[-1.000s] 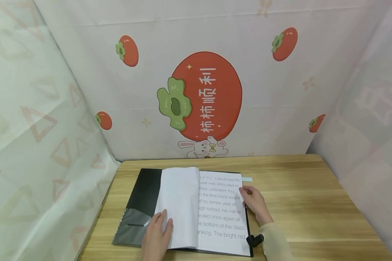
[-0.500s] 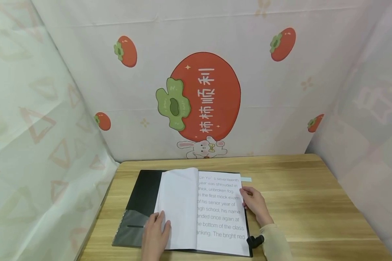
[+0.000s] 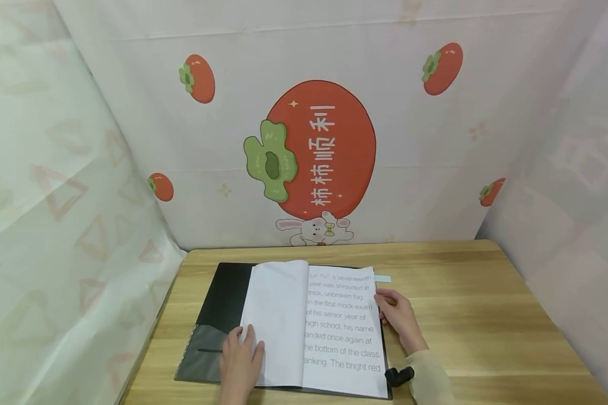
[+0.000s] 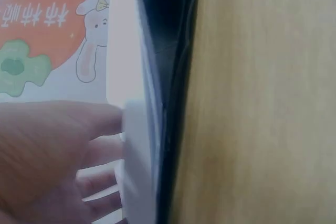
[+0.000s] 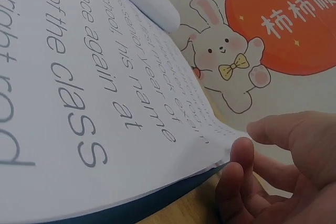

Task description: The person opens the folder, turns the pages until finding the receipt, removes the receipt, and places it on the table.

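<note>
An open black folder lies on the table, with a clear pocket on its left cover. Over its left side curves a blank white page; a page printed with large English text faces up on the right. My left hand rests its spread fingers on the blank page's lower left part. At the printed page's right edge, my right hand pinches the paper between thumb and fingers, and the right wrist view shows that edge slightly raised off the folder.
A light blue tab sticks out past the folder's upper right edge. The wooden table extends to the right. Printed cloth with persimmons and a rabbit hangs behind, and more cloth closes both sides. A black device sits at my right wrist.
My right hand has shifted slightly right, and the page's upper right edge now bends up a little. The left hand stays on the blank page with only a small shift.
</note>
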Available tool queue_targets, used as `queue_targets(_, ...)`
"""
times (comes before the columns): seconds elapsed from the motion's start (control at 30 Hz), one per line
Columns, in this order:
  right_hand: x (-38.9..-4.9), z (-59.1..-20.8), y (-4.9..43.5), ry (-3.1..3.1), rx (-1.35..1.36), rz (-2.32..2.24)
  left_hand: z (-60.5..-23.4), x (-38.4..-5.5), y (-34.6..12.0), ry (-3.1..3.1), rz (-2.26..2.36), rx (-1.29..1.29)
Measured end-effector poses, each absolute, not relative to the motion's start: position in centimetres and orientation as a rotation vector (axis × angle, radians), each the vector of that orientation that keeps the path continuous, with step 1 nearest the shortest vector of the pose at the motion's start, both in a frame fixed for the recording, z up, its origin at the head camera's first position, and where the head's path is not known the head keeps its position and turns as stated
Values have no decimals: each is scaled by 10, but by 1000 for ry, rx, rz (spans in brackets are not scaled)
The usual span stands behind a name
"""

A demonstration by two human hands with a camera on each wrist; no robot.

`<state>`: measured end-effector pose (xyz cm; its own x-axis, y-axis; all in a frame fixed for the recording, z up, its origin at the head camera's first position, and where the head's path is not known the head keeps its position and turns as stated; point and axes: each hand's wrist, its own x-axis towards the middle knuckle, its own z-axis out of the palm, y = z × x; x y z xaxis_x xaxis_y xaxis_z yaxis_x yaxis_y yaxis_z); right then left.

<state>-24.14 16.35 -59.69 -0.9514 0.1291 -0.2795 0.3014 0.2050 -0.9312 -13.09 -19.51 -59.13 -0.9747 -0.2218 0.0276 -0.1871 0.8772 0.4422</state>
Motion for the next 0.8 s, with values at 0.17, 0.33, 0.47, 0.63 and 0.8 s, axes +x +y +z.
queue_targets(0.17, -242, -600, 165, 2309, 428, -1876, -595, -128, -190, -3018, -776, 287)
queue_targets(0.33, -242, -600, 165, 2298, 432, -1873, -608, -128, -191, -2995, -910, 230)
queue_targets(0.47, -242, -599, 166, 2297, 429, -1864, -620, -129, -195, -3010, -999, 197)
queue_targets(0.63, -240, -598, 166, 2292, 400, -1880, -624, -129, -198, -3023, -1087, 210)
queue_targets(0.8, -239, -599, 166, 2285, 398, -1885, -619, -129, -196, -3048, -1121, 242)
